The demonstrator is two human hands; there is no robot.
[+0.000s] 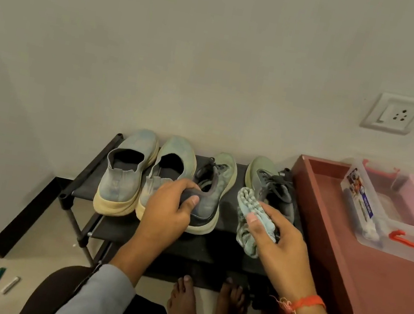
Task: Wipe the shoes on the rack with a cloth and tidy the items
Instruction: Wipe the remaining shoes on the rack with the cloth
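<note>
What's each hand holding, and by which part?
Left hand grips the third shoe by its heel collar. Right hand pinches the cloth near its middle.

Knitted, matt fabric shoes with rubbery soles sit on a black cloth-topped rack; the cloth looks ribbed, the box clear glossy plastic.

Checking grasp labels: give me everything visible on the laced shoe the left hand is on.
The left laced shoe is a grey-green knit-looking sneaker with dark laces, a dark heel collar and a thick pale sole. It stands upright on the top shelf of the black rack, toe toward the wall, third from the left, close beside a slip-on shoe. The left hand grips its heel, fingers over the collar and thumb on the side. The hand hides its rear.
</note>
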